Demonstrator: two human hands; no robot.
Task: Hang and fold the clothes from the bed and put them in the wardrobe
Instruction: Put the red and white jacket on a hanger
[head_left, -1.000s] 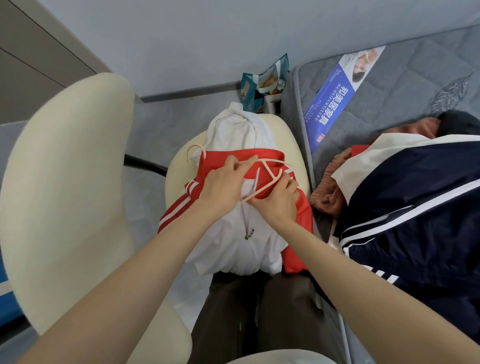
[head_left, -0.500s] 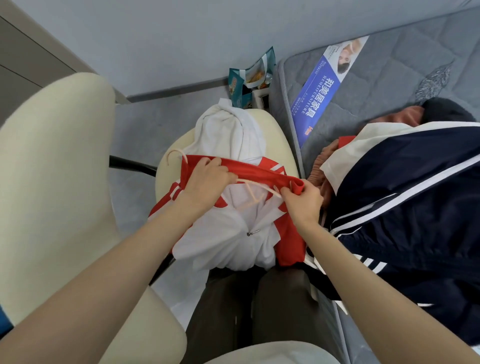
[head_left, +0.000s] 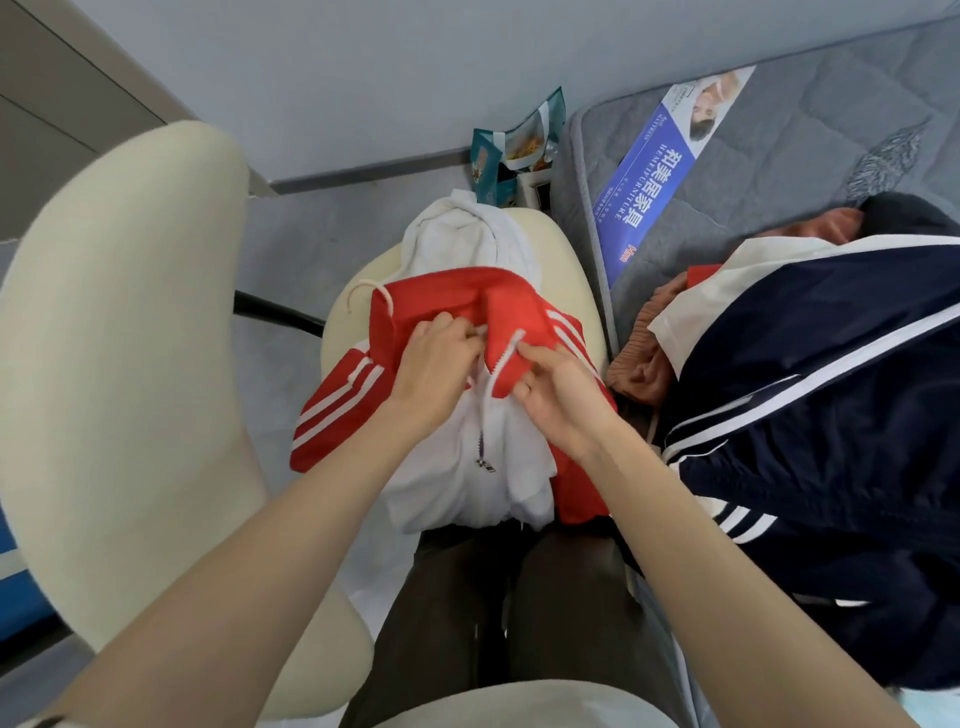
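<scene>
A red and white zip jacket (head_left: 509, 312) lies on the cream chair seat (head_left: 566, 244) in front of me, over a white hooded garment (head_left: 467, 234). A pale hanger's hook (head_left: 363, 291) sticks out at the jacket's left shoulder. My left hand (head_left: 434, 358) grips the left side of the red collar. My right hand (head_left: 558, 389) pinches the right collar flap by the white zip edge. The zip pull (head_left: 485, 464) hangs lower down. On the bed (head_left: 779, 156) at right lie a navy jacket with white stripes (head_left: 831, 389) and rust-coloured clothing (head_left: 644, 364).
A cream chair back (head_left: 119, 364) fills the left. A teal snack bag (head_left: 514, 145) stands on the floor by the wall beyond the chair. A blue label (head_left: 654, 182) lies on the grey mattress. My legs in dark trousers (head_left: 519, 623) are below.
My hands have come together at the jacket's collar. The red collar, stretched wide between them before, is now folded closed over the hanger, whose bar is hidden.
</scene>
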